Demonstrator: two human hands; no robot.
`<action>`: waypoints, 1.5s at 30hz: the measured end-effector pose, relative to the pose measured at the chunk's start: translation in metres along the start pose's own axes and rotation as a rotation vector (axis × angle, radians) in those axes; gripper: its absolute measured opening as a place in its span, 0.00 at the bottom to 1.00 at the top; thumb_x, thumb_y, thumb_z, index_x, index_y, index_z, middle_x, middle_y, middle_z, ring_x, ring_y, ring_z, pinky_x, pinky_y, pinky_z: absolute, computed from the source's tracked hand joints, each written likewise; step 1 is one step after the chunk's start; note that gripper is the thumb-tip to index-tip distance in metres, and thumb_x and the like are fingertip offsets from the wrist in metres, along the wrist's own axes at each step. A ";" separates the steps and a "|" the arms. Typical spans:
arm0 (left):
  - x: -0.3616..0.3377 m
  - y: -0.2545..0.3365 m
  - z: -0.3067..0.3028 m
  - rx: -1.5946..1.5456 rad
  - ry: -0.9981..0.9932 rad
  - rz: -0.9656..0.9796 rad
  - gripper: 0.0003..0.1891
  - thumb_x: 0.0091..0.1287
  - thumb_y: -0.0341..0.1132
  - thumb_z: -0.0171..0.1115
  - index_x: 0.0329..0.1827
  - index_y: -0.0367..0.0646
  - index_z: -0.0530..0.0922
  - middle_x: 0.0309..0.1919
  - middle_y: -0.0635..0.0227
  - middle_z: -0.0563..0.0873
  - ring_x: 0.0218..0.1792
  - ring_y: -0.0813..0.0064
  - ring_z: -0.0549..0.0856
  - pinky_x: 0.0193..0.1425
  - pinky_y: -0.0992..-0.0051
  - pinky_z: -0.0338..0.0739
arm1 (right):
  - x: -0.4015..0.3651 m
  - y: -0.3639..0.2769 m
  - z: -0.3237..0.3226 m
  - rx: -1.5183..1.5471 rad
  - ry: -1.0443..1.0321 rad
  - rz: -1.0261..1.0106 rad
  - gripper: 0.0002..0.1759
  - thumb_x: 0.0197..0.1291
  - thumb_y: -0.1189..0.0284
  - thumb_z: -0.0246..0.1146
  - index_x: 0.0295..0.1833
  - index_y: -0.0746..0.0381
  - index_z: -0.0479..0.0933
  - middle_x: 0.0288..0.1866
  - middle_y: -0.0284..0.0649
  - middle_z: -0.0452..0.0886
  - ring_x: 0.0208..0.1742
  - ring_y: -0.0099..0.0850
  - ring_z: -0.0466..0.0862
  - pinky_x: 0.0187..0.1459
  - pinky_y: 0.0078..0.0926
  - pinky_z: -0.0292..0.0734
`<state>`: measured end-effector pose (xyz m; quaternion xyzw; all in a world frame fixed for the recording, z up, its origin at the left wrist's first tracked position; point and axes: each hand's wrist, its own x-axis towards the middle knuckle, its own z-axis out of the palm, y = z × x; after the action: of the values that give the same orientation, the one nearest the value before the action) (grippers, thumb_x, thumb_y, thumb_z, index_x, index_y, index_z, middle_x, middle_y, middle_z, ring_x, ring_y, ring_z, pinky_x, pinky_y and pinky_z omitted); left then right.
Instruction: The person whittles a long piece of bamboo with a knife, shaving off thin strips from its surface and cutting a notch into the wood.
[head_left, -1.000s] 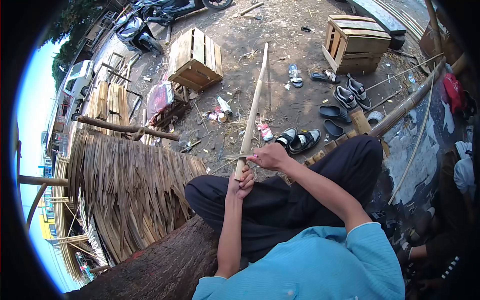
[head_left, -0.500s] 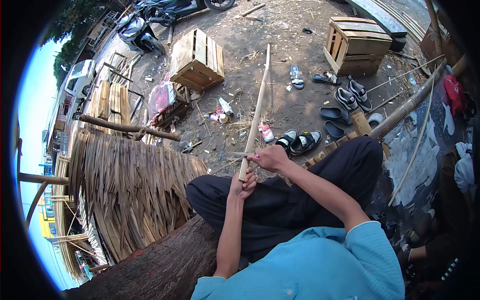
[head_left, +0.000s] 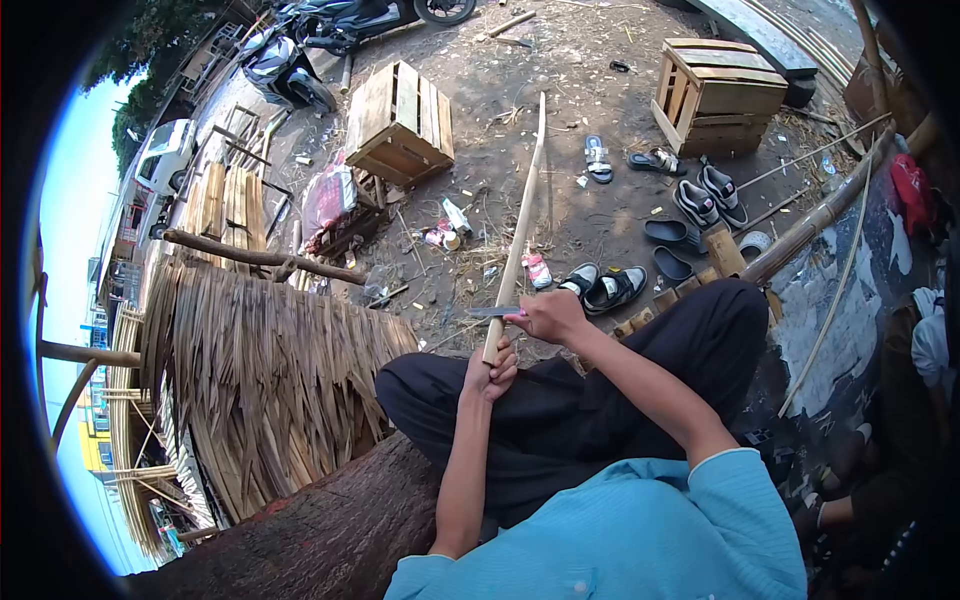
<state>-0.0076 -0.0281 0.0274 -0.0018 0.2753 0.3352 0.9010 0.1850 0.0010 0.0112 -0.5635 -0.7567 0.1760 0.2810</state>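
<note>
My left hand (head_left: 490, 373) is closed around the near end of a long pale strip of bamboo (head_left: 519, 240), which points up and away from me over the ground. In my right hand (head_left: 553, 316) is a knife (head_left: 490, 312) with a pinkish handle, mostly hidden by the fingers. Its blade lies crosswise over the strip, a little beyond my left hand. Both hands are above my crossed legs in dark trousers (head_left: 690, 335).
Wooden crates (head_left: 400, 122) stand on the littered ground ahead. Several shoes and sandals (head_left: 612, 290) lie beyond my knees. Thatch (head_left: 265, 350) hangs at the left beside a thick log (head_left: 330, 520). A bamboo pole (head_left: 815, 215) runs along the right, where another person's arm (head_left: 842, 503) shows.
The view has shifted slightly. The knife in my right hand has turned a little, and more of its blade shows across the strip. My left hand keeps its hold.
</note>
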 end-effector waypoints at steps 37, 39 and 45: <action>0.000 0.000 0.000 -0.098 0.122 0.074 0.10 0.72 0.32 0.42 0.35 0.38 0.70 0.14 0.73 0.69 0.08 0.86 0.64 0.09 0.86 0.54 | -0.002 -0.008 0.005 0.118 -0.053 0.036 0.29 0.64 0.42 0.52 0.29 0.58 0.76 0.19 0.44 0.80 0.23 0.45 0.83 0.23 0.42 0.74; 0.002 0.002 0.000 -0.129 0.051 0.048 0.10 0.72 0.32 0.42 0.35 0.37 0.70 0.14 0.73 0.69 0.08 0.87 0.63 0.09 0.86 0.54 | 0.002 -0.009 0.001 0.083 -0.059 0.079 0.30 0.64 0.42 0.52 0.29 0.58 0.77 0.19 0.44 0.79 0.23 0.45 0.83 0.23 0.42 0.74; 0.000 0.002 0.016 -0.092 0.166 0.063 0.09 0.74 0.32 0.41 0.35 0.42 0.68 0.13 0.74 0.65 0.07 0.85 0.61 0.08 0.85 0.53 | -0.006 -0.010 0.003 0.083 -0.120 -0.183 0.30 0.64 0.40 0.51 0.32 0.58 0.75 0.19 0.44 0.79 0.23 0.45 0.83 0.23 0.42 0.74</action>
<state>-0.0010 -0.0237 0.0411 -0.0624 0.3334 0.3744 0.8630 0.1769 -0.0078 0.0127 -0.4683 -0.8124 0.2141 0.2735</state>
